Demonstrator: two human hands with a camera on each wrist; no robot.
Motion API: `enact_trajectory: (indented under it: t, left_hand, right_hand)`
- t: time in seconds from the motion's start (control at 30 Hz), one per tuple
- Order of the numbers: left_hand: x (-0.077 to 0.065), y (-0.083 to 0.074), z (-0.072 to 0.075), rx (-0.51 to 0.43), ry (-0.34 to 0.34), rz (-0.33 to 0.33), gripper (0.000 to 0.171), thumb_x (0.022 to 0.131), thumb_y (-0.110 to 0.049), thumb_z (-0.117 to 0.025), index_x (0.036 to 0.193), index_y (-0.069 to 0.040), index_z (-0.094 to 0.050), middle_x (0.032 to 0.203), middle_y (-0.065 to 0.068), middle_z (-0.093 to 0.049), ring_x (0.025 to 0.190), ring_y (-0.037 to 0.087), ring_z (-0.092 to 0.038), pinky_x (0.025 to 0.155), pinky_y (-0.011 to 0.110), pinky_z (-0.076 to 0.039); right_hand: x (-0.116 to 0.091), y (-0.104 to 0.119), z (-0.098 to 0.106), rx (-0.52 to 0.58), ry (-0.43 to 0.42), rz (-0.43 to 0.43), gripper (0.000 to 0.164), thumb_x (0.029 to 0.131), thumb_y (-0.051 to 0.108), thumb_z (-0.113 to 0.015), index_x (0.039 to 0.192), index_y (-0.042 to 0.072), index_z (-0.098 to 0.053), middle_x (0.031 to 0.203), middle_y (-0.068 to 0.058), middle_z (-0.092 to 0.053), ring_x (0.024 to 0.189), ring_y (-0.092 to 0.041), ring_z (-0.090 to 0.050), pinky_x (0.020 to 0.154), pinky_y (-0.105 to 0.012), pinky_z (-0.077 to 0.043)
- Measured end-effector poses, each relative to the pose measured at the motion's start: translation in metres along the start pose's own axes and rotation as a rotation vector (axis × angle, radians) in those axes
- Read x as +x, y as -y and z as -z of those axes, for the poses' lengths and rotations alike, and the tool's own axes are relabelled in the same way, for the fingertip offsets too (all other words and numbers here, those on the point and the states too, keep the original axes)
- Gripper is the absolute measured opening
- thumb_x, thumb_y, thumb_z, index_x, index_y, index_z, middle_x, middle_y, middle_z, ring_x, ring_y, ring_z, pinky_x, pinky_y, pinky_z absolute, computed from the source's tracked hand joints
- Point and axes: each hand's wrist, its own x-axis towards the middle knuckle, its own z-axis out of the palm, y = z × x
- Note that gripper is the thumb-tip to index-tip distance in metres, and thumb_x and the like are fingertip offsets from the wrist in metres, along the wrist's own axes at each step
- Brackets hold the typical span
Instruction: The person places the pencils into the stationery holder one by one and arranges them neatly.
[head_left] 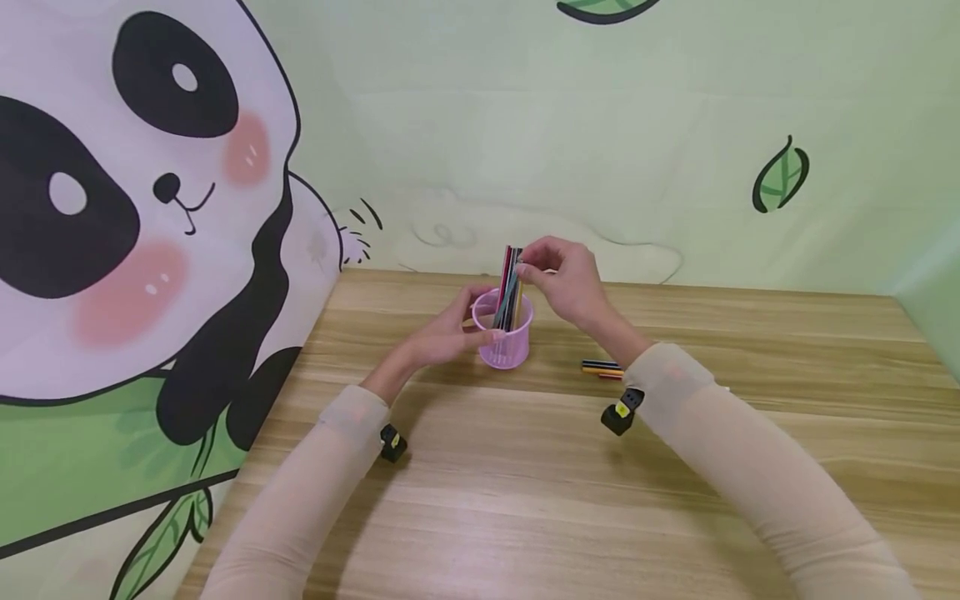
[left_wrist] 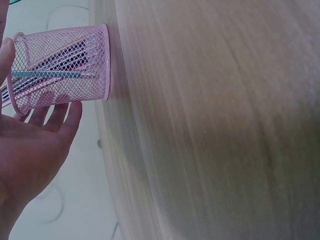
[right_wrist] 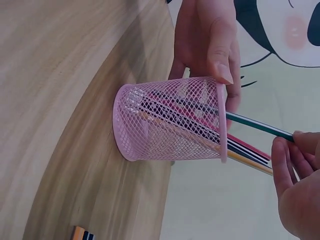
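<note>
A pink mesh pencil cup (head_left: 516, 352) stands upright near the back of the table. My left hand (head_left: 444, 333) holds it from the left, thumb by the rim and fingers round the far side. Several pencils, red, yellow and black-striped, lean inside it. Between thumb and fingertips, my right hand (head_left: 573, 287) pinches the top end of a green pencil (right_wrist: 255, 124) above the cup. The lower part of that pencil is inside the mesh, as the left wrist view also shows.
A few more pencils (head_left: 596, 365) lie on the wooden table (head_left: 480, 500) right of the cup, partly hidden behind the right forearm. The back wall (head_left: 675, 150) with leaf drawings rises just behind the table, and a panda picture (head_left: 247, 350) covers the left side.
</note>
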Motion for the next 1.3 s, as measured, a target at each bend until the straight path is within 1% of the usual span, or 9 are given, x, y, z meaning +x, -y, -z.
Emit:
enact_trajectory:
  t: [0.17,0.23,0.47,0.53,0.63,0.77,0.9,1.07,1.3]
  left_hand:
    - [0.002,-0.002,0.001,0.011,-0.005,-0.005,0.075,0.099,-0.016,-0.075,0.159,-0.015,-0.030,0.162,0.010,-0.039,0.149,0.028,-0.042,0.122,0.045,-0.042]
    - [0.002,-0.003,0.001,0.011,-0.004,-0.011,0.074,0.099,-0.016,-0.075,0.158,-0.014,-0.030,0.162,0.010,-0.039,0.149,0.029,-0.042,0.122,0.046,-0.041]
    - [0.003,-0.004,0.002,0.025,-0.007,-0.006,0.075,0.099,-0.017,-0.076,0.158,-0.014,-0.030,0.164,0.012,-0.036,0.150,0.031,-0.041,0.123,0.047,-0.041]
    - [0.003,-0.005,0.002,0.031,-0.009,0.000,0.076,0.099,-0.017,-0.076,0.159,-0.013,-0.029,0.165,0.012,-0.035,0.150,0.030,-0.041,0.122,0.046,-0.041]
    - [0.002,-0.006,0.001,0.032,-0.018,0.001,0.076,0.099,-0.016,-0.076,0.159,-0.013,-0.029,0.165,0.013,-0.035,0.149,0.031,-0.042,0.122,0.046,-0.042]
    - [-0.001,-0.004,-0.002,0.031,-0.017,0.009,0.076,0.099,-0.016,-0.075,0.159,-0.012,-0.028,0.164,0.014,-0.037,0.149,0.031,-0.042,0.122,0.046,-0.041]
    - [-0.003,0.000,-0.004,0.028,-0.012,0.014,0.076,0.100,-0.016,-0.074,0.159,-0.012,-0.027,0.164,0.015,-0.036,0.150,0.031,-0.040,0.123,0.046,-0.041]
    - [-0.002,0.001,-0.003,0.012,-0.016,0.004,0.077,0.100,-0.015,-0.074,0.159,-0.010,-0.026,0.164,0.017,-0.035,0.151,0.032,-0.040,0.123,0.048,-0.040]
    - [-0.001,0.000,-0.003,0.023,-0.013,0.030,0.079,0.099,-0.019,-0.075,0.159,-0.009,-0.025,0.165,0.019,-0.035,0.153,0.033,-0.038,0.124,0.047,-0.038]
  right_hand:
    - [0.005,-0.001,-0.003,0.017,-0.009,-0.019,0.013,0.099,0.003,-0.074,0.110,-0.003,-0.072,0.105,-0.018,-0.076,0.090,-0.022,-0.074,0.089,-0.038,-0.064]
    - [0.008,-0.001,-0.004,0.027,-0.016,-0.028,0.012,0.099,0.003,-0.074,0.110,-0.003,-0.071,0.106,-0.017,-0.076,0.091,-0.024,-0.074,0.091,-0.044,-0.064]
    - [0.013,0.001,-0.012,0.007,-0.011,-0.049,0.011,0.101,0.007,-0.073,0.108,0.000,-0.068,0.100,-0.015,-0.072,0.088,-0.024,-0.071,0.090,-0.048,-0.063]
    - [0.013,0.001,-0.013,-0.003,-0.011,-0.054,0.012,0.101,0.007,-0.073,0.109,0.000,-0.068,0.100,-0.014,-0.072,0.088,-0.024,-0.070,0.089,-0.047,-0.063]
    - [0.012,0.001,-0.014,-0.036,-0.004,-0.049,0.012,0.101,0.008,-0.073,0.110,0.001,-0.069,0.102,-0.014,-0.073,0.090,-0.025,-0.069,0.087,-0.041,-0.063]
    - [0.010,-0.004,-0.013,-0.126,0.073,-0.026,0.015,0.101,0.011,-0.073,0.113,0.001,-0.072,0.106,-0.013,-0.075,0.096,-0.025,-0.070,0.086,-0.034,-0.059]
    - [0.007,-0.007,-0.004,-0.187,0.181,0.021,0.018,0.101,0.012,-0.073,0.115,0.000,-0.074,0.107,-0.013,-0.076,0.099,-0.026,-0.071,0.090,-0.037,-0.059]
    - [0.004,-0.009,0.018,-0.226,0.249,0.060,0.017,0.101,0.012,-0.074,0.112,-0.001,-0.076,0.105,-0.014,-0.075,0.098,-0.028,-0.070,0.091,-0.041,-0.060]
    - [-0.007,-0.028,0.055,-0.348,0.322,0.007,0.013,0.100,0.013,-0.076,0.107,0.002,-0.076,0.100,-0.010,-0.075,0.092,-0.024,-0.066,0.080,-0.032,-0.057]
